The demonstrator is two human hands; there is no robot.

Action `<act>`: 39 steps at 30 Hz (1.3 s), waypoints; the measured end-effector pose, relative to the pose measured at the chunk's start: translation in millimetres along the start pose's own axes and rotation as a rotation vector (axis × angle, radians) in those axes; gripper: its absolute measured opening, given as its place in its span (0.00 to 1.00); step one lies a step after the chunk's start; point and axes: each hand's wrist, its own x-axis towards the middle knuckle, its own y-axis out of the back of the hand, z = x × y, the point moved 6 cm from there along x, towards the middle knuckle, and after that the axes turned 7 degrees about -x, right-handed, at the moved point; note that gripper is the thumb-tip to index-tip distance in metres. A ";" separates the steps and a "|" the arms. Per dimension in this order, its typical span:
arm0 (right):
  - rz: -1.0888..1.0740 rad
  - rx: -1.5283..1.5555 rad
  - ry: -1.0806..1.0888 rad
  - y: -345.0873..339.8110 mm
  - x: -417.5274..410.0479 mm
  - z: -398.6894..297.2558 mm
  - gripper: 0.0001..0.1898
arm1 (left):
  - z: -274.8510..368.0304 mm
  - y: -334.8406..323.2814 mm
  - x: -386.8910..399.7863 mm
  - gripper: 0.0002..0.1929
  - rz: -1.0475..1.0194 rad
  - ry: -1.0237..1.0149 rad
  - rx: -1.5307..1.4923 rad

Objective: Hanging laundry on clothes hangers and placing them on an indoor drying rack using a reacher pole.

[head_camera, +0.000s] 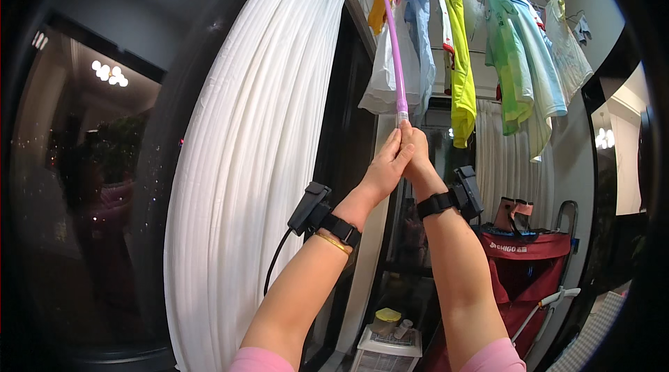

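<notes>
A pink clothes pole (394, 53) rises from my two hands toward the drying rails overhead. My right hand (416, 146) is wrapped around its lower grip, and my left hand (388, 160) closes on it from the left side, the two hands pressed together. At the top, the pole's tip reaches the hanger of a small orange garment (381, 0); whether it is hooked there I cannot tell. Close behind the pole hang a white sheer garment (384, 76) and a light blue garment (419, 21). The lower end of the pole is hidden by my hands.
A yellow-green garment (462, 68) and a green shirt (507, 53) hang farther right. The long white curtain (251, 152) fills the left side, beside dark glass. Below right stand a dark red fabric cart (525, 267) and a white box (389, 343) with small containers on top.
</notes>
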 end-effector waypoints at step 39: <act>-0.722 -0.348 -0.922 73.7 -668.5 368.0 0.17 | -133.9 -35.6 -250.2 0.20 0.099 0.564 -0.634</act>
